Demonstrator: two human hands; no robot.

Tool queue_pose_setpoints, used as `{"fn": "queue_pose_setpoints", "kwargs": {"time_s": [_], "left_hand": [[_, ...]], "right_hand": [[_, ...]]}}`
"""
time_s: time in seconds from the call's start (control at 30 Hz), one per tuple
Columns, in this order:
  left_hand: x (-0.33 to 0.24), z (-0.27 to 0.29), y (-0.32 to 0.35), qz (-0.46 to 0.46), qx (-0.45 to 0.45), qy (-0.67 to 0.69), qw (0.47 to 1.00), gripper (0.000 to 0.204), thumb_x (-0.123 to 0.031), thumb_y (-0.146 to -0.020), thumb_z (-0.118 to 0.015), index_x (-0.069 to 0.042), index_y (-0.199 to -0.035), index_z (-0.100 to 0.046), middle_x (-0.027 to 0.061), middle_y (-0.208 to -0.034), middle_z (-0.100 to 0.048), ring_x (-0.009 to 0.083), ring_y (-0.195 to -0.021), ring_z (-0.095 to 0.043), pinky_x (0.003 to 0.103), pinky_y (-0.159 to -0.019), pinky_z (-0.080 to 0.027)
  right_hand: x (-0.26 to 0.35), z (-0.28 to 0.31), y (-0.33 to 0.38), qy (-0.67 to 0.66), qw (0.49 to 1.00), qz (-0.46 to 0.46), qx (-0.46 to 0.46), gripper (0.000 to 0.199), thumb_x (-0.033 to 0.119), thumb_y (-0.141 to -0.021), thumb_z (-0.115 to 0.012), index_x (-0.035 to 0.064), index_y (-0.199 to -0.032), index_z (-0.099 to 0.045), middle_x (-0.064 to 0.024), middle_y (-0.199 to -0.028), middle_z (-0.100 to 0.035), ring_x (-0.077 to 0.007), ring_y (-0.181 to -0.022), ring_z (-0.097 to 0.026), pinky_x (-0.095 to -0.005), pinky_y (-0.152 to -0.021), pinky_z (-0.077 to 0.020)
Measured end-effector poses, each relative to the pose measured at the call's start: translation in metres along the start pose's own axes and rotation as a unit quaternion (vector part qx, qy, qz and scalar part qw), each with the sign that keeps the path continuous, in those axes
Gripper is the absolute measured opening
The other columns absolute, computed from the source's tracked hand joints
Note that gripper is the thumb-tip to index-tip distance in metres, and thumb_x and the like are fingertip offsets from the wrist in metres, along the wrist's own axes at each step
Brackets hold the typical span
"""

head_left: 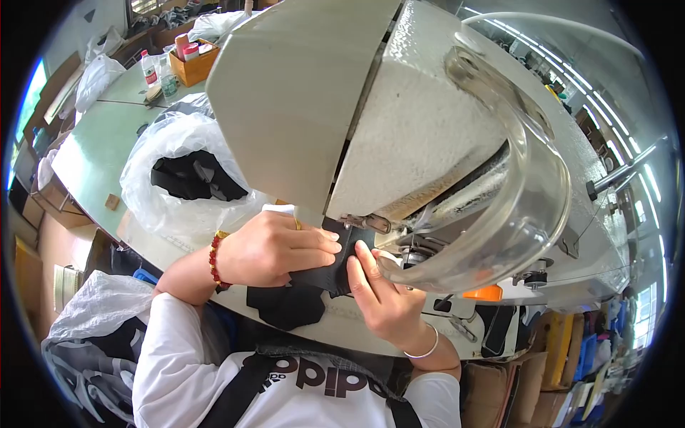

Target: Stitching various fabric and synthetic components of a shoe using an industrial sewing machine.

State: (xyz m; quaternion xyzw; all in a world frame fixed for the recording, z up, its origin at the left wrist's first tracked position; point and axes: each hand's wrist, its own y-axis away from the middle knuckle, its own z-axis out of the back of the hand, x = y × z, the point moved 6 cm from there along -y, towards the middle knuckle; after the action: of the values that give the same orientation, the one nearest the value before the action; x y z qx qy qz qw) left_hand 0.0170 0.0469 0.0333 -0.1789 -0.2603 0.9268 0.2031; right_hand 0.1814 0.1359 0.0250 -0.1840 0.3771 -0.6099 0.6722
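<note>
Black fabric piece [335, 267] under both hands, far end hidden beneath machine head [399, 121].

Both hands are pinching a black fabric piece [335, 264] right under the big grey machine [399, 121]: left hand [275, 250] flat on top, right hand [382, 289] gripping the edge. A clear bag [168, 207] of black pieces sits just left.

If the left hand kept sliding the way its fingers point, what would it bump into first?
Probably the right hand. The left hand lies on the black piece, fingers pointing toward the right hand's fingertips, nearly touching. Past them sits the machine, though depth is hard to judge.
</note>
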Motion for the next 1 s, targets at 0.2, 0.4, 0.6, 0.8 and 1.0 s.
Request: {"fn": "queue_pose_setpoints", "kwargs": {"time_s": [0.2,0.4,0.6,0.8,1.0], "left_hand": [[0.006,0.006,-0.001,0.007,-0.030,0.063,0.998,0.061,-0.002,-0.055,-0.074,-0.001,-0.116,-0.073,0.0139,-0.120,-0.075,0.0326,-0.112,-0.073,0.043,-0.090,-0.061],[0.009,0.002,-0.003,0.008,-0.051,0.046,0.998,0.060,-0.002,-0.053,-0.075,-0.001,-0.113,-0.074,0.0134,-0.115,-0.076,0.0343,-0.112,-0.072,0.046,-0.092,-0.058],[0.014,0.001,-0.007,-0.002,-0.079,0.019,0.997,0.058,0.000,-0.050,-0.077,-0.001,-0.109,-0.074,0.0116,-0.112,-0.077,0.0379,-0.105,-0.071,0.050,-0.092,-0.054],[0.024,-0.004,-0.006,0.065,-0.106,0.118,0.985,0.049,0.005,-0.059,-0.078,-0.004,-0.107,-0.076,0.0110,-0.109,-0.077,0.0352,-0.100,-0.072,0.044,-0.087,-0.056],[0.032,-0.011,0.006,0.125,-0.178,0.098,0.971,0.033,0.006,-0.074,-0.076,-0.007,-0.104,-0.081,0.0111,-0.101,-0.079,0.0319,-0.094,-0.076,0.038,-0.083,-0.059]], "right_hand": [[-0.006,-0.007,-0.003,-0.028,1.000,0.010,0.010,0.023,-0.001,-0.083,-0.070,-0.0030,-0.105,-0.075,-0.0187,-0.108,-0.078,-0.0262,-0.083,-0.075,-0.0332,-0.075,-0.0614],[-0.012,-0.013,0.002,-0.025,1.000,-0.002,0.011,0.030,-0.003,-0.084,-0.067,-0.0044,-0.112,-0.074,-0.0210,-0.108,-0.078,-0.0258,-0.082,-0.075,-0.0308,-0.072,-0.0607],[-0.020,-0.023,0.009,-0.055,0.998,-0.026,-0.003,0.037,-0.005,-0.083,-0.068,-0.0039,-0.119,-0.074,-0.0193,-0.112,-0.077,-0.0252,-0.087,-0.075,-0.0311,-0.076,-0.0598],[-0.039,-0.041,0.032,-0.153,0.971,-0.178,0.054,0.048,0.000,-0.083,-0.075,0.0008,-0.131,-0.069,-0.0142,-0.118,-0.075,-0.0322,-0.102,-0.073,-0.0421,-0.096,-0.0559],[-0.048,-0.029,0.021,-0.161,0.972,-0.145,-0.090,0.015,0.006,-0.077,-0.073,0.0094,-0.092,-0.072,-0.0075,-0.090,-0.070,-0.0281,-0.077,-0.069,-0.0423,-0.074,-0.0531]]}}
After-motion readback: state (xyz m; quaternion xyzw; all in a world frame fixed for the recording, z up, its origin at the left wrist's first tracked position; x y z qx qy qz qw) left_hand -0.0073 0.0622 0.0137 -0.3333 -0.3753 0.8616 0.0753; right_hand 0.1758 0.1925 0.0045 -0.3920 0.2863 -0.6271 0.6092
